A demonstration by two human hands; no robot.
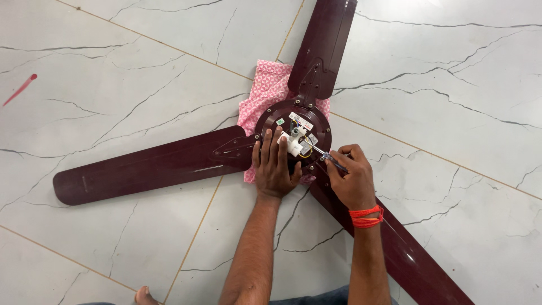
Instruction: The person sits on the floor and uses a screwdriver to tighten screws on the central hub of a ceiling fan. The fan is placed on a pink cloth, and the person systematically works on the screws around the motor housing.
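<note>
A dark maroon ceiling fan lies on the floor with its round motor hub (282, 110) facing up. Three blades spread out: one to the left (147, 166), one to the top (323, 42), one to the lower right (406, 254). My left hand (275, 166) rests flat on the near side of the hub, fingers touching a small white part (296, 141) with wires at its centre. My right hand (351, 178), a red thread at the wrist, grips a thin screwdriver (323, 152) whose tip points into the hub's centre.
A pink patterned cloth (265, 93) lies under the hub. The floor (113, 85) is white marble tile with dark veins and thin joints. A red smear (20, 89) marks the far left. A toe (144, 293) shows at the bottom edge.
</note>
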